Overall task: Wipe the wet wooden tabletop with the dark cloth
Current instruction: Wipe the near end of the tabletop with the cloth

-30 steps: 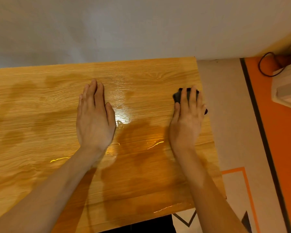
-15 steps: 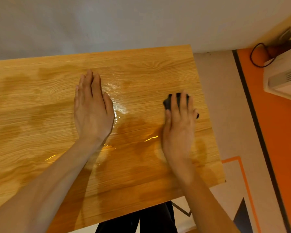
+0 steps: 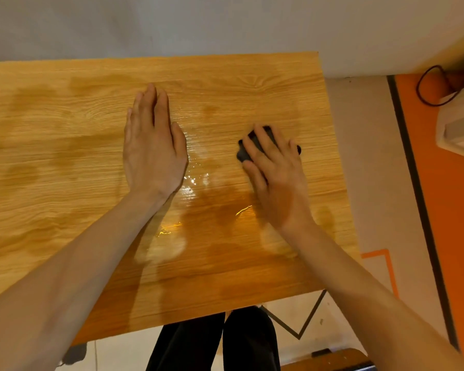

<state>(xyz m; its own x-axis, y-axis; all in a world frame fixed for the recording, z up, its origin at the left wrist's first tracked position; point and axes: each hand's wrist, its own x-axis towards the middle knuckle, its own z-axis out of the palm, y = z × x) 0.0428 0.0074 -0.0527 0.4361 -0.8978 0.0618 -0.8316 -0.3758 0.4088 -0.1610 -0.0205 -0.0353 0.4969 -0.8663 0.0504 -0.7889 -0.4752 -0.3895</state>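
R hand [image 3: 275,167] presses the dark cloth [image 3: 244,152] flat w/ spread fingers near the wooden tabletop [image 3: 65,162] right edge. Puddle [image 3: 196,183] lies just left of cloth, btwn hands. L hand [image 3: 153,145] flat, holds nothing.

My left hand [image 3: 154,151] lies flat on the tabletop [image 3: 51,183]; to its right my right hand [image 3: 276,172] presses on the cloth [image 3: 243,153], water [image 3: 196,183] between them.
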